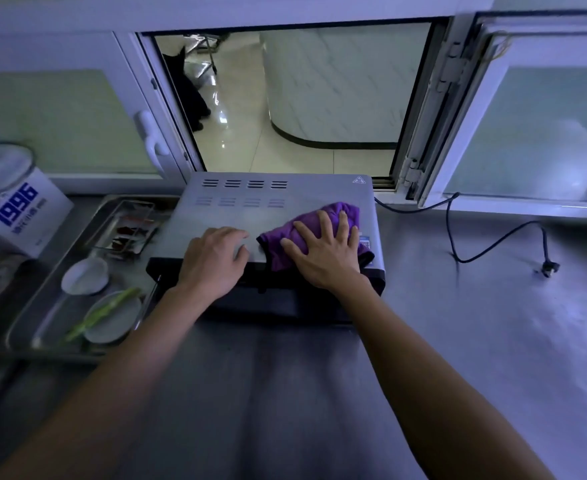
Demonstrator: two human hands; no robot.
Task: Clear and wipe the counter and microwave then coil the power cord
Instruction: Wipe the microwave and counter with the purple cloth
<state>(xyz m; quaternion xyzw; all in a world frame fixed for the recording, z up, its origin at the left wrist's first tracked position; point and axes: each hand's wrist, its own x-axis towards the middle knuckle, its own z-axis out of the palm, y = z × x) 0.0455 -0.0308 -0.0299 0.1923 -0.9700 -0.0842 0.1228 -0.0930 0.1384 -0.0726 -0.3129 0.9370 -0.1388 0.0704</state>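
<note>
Stainless counter, brushed and dull, runs under an open serving window. Head view: microwave sits at the back against the sill, boxy silver top with two rows of vent slots. Right hand flat, fingers spread, pressing a crumpled purple cloth onto the top's right side. Left hand rests palm-down beside it, fingers relaxed, holding nothing. Black power cord lies loose to the right, unplugged. Metal tray of dishes sits left.
</note>
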